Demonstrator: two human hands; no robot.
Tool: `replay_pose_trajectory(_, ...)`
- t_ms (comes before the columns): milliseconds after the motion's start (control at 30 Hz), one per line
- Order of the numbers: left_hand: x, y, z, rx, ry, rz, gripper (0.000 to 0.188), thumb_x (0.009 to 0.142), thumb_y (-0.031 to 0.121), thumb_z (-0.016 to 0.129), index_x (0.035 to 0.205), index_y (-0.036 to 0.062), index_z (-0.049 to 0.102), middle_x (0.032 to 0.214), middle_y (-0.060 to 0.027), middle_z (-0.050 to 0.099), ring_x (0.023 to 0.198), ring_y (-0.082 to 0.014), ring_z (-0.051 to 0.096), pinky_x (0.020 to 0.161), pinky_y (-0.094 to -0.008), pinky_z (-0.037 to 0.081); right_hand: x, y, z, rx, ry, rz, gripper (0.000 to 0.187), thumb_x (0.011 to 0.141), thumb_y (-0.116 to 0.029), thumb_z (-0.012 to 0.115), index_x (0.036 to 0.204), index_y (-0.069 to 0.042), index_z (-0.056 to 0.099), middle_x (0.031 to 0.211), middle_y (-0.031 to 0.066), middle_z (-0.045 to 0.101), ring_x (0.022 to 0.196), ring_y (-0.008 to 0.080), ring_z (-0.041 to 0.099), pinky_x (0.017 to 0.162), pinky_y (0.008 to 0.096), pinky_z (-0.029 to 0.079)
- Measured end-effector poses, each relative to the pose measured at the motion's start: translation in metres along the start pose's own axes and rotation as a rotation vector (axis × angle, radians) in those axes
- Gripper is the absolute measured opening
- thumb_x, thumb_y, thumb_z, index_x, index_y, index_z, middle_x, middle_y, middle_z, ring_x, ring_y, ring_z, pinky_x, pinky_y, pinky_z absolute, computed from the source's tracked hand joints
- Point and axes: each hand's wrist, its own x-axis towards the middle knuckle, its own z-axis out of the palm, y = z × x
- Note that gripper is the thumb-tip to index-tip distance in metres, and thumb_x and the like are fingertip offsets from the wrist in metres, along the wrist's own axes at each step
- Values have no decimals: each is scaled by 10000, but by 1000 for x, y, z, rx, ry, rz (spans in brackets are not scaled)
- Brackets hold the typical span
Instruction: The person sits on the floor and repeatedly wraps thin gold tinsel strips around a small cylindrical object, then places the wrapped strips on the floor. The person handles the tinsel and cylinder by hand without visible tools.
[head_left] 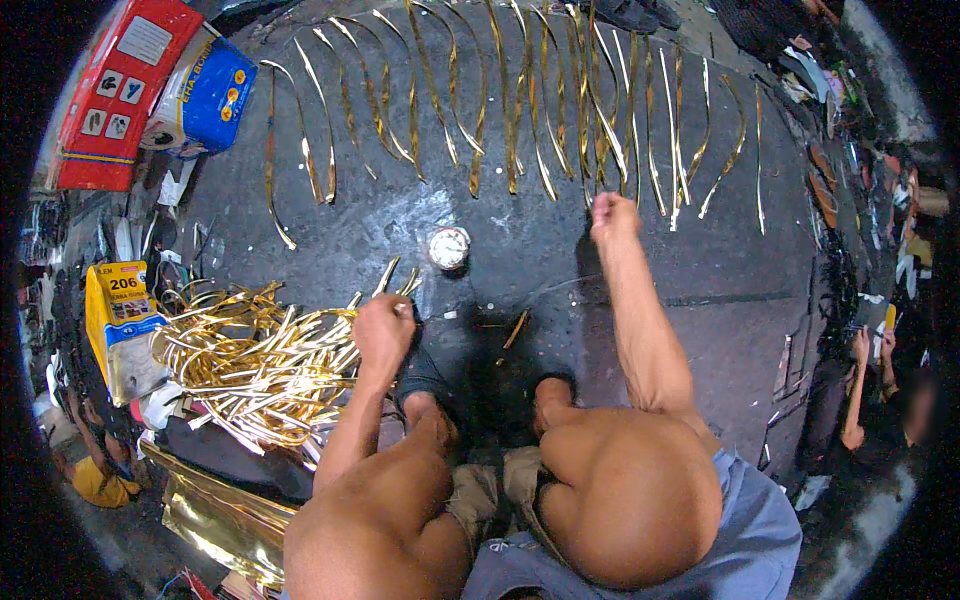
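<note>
Thin shiny gold strips (417,100) lie spaced side by side in a long row across the far part of the dark floor mat. My right hand (613,217) is pinched closed at the near ends of the row, right of the middle; whatever its fingertips hold is too small to make out. At the left, my left hand (383,332) is curled around a few gold strips, whose ends (392,270) stick out above the fist. Beside it is a tangled heap of gold strips (270,360). A small round container with a whitish top (449,248) stands between my hands.
Red (125,95) and blue (203,95) cans lie at the far left. A yellow can (120,300) stands beside the heap, with a gold foil sheet (220,510) nearer me. A short gold scrap (517,328) lies before my feet. Other people's arms (858,385) show at the right.
</note>
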Motion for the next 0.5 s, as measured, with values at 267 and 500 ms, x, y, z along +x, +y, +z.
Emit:
replay_pose_trajectory(267, 17, -45, -8, -364, -136, 5, 265, 812, 230, 827, 991, 37, 801, 907, -129, 752, 798, -239, 693, 756, -363, 538, -197, 88, 32, -1277, -1101, -743, 728, 708, -102, 811, 1376, -121, 522, 1227, 137, 578, 1085, 281, 604, 915, 403, 539)
replay_pose_trajectory(500, 20, -74, -25, -357, -259, 193, 238, 906, 196, 676, 1037, 30, 785, 976, -137, 732, 961, -311, 655, 918, -405, 494, -188, 110, 42, -1125, -899, -577, 551, 750, -218, 894, 1201, -46, 629, 1176, 115, 675, 1074, 227, 669, 936, 371, 531)
